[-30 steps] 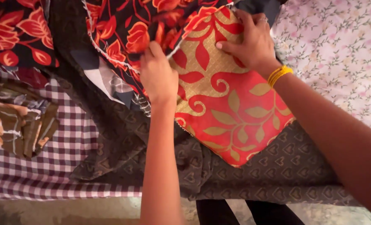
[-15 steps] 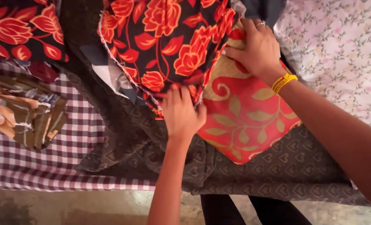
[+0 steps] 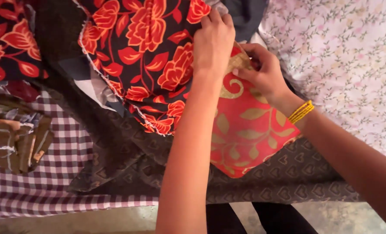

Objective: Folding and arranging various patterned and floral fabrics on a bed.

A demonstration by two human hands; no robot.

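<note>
While the left hand [image 3: 214, 43] pinched the black floral cloth [image 3: 145, 65] shut, the red leaf-print piece [image 3: 245, 130] lay at five o'clock from it; the right hand [image 3: 262, 71] — nearer — gripped that piece's top edge.

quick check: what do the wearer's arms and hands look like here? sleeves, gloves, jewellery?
Both hands are bare, no gloves. The left hand and its forearm show no sleeve, watch or band. The right hand has a stack of thin yellow bangles at the wrist; its forearm is also bare as far as the frame edge. I cannot tell if a ring is worn.
</note>
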